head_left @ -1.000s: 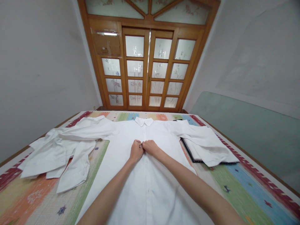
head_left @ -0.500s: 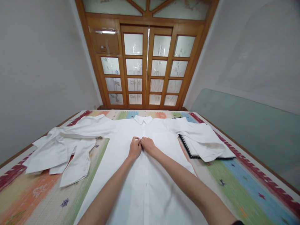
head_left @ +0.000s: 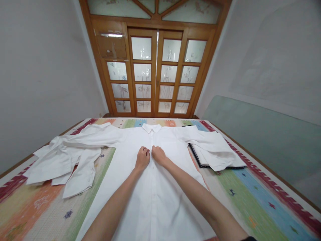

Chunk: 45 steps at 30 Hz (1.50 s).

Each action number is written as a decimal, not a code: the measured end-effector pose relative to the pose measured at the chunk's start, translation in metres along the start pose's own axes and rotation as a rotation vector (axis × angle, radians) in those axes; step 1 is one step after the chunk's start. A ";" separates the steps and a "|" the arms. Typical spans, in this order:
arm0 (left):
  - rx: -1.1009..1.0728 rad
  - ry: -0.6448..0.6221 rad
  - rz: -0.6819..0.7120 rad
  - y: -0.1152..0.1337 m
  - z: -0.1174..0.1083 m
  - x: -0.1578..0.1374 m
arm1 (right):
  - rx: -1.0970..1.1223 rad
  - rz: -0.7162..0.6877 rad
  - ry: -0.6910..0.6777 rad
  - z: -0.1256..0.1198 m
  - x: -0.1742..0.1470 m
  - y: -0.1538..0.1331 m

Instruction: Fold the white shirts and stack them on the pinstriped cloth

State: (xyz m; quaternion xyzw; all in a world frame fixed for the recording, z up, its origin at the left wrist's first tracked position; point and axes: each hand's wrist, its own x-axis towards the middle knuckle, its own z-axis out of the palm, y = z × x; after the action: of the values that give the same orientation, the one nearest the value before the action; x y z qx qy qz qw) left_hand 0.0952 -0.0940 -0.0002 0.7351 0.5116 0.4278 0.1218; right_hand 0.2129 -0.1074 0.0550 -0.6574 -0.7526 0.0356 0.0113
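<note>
A white long-sleeved shirt (head_left: pixel 130 201) lies spread front side up, its collar (head_left: pixel 151 128) at the far end and sleeves out to both sides. My left hand (head_left: pixel 142 157) is just left of the button placket, fingers curled closed at the cloth. On the other side of the placket, my right hand (head_left: pixel 158 155) has its fingers pinched on the shirt front. A narrow gap separates the two hands. The fingers hide whatever button lies there. Below them the placket (head_left: pixel 152 187) runs down toward me.
Another white garment (head_left: pixel 51 164) lies loosely at the left, by the shirt's sleeve. Under the right sleeve is a folded stack with black edges (head_left: pixel 197 157). A striped, colourful cloth (head_left: pixel 253 201) covers the table. Beyond stand wooden glass-paned doors (head_left: pixel 156 73); a pale green panel (head_left: pixel 250 124) leans at right.
My hands, touching each other at the placket before, have parted slightly. The left hand moved a little left. The view has shifted slightly, and the shirt lies as before.
</note>
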 end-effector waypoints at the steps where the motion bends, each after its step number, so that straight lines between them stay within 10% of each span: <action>1: 0.015 -0.010 0.003 0.002 -0.001 0.000 | -0.002 -0.003 -0.002 -0.001 -0.001 0.001; 16: 0.350 -0.278 -0.116 0.039 -0.023 -0.019 | -0.135 -0.146 -0.034 -0.008 0.012 0.005; 23: 0.293 -0.514 -0.361 0.066 -0.034 -0.009 | -0.139 -0.193 -0.050 -0.008 0.013 0.007; 45: -0.229 -0.569 -0.678 0.063 -0.041 -0.023 | -0.010 -0.224 -0.066 -0.004 0.020 0.022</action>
State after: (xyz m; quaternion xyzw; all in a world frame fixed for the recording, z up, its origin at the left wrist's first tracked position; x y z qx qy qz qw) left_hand 0.1020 -0.1520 0.0521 0.5963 0.6188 0.1988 0.4712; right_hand 0.2327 -0.0847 0.0567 -0.5677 -0.8214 0.0522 -0.0129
